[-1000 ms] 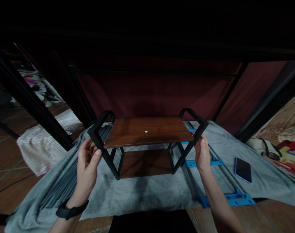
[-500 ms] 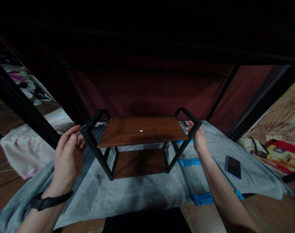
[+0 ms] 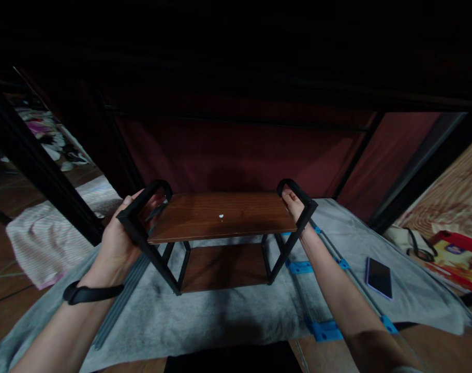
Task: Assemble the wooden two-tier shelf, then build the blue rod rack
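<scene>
A small two-tier rack (image 3: pixel 220 217) with brown wooden shelves and a black metal frame stands on a grey cloth (image 3: pixel 205 316). My left hand (image 3: pixel 121 235), with a black band at the wrist, is wrapped round the rack's left black handle. My right hand (image 3: pixel 294 204) grips the right black handle from underneath, fingers curled over the bar. A small white speck sits on the top shelf. The lower shelf (image 3: pixel 220 267) shows between the legs.
A dark phone (image 3: pixel 379 277) lies on the cloth at the right. Grey rods with blue brackets (image 3: pixel 323 329) lie beside my right forearm; more grey rods (image 3: pixel 121 295) at the left. A dark red fabric wall in a black frame stands behind. A striped cloth (image 3: pixel 38 243) lies far left.
Both hands have moved up from the rack's front legs onto its two top handles and closed round them. The view has shifted slightly.
</scene>
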The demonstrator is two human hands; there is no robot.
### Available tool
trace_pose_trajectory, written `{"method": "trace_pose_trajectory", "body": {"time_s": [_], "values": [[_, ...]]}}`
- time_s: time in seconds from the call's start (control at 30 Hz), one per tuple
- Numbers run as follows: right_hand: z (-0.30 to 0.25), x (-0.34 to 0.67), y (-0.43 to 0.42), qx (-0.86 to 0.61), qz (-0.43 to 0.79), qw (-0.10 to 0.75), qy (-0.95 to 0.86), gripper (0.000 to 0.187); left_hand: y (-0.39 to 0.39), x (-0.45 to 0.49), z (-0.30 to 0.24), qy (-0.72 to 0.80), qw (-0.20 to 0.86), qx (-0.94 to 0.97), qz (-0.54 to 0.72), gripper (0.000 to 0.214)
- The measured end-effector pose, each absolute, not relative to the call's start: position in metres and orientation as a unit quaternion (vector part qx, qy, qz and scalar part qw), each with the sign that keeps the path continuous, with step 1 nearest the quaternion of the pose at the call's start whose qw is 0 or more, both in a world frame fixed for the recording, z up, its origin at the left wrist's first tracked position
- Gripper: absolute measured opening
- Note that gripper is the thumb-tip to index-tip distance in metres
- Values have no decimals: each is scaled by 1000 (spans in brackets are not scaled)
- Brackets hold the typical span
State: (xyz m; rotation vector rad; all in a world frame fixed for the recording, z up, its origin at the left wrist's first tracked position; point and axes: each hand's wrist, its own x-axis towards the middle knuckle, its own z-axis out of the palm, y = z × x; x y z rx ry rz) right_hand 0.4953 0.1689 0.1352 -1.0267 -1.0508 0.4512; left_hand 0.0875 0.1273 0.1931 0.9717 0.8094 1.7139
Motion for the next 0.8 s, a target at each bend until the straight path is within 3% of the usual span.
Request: {"method": "trace_pose_trajectory", "body": {"time_s": [0.33, 0.53, 0.8], "values": [[135, 486, 171, -475, 204, 693, -503, 36, 124, 83, 190, 329, 482, 430, 688, 73], [138, 481, 168, -478, 189, 684, -518, 29, 127, 84, 190, 325, 480, 438, 688, 65], [140, 479, 179, -488, 118, 692, -519, 33, 131, 83, 188, 324, 453, 459, 692, 58]]}}
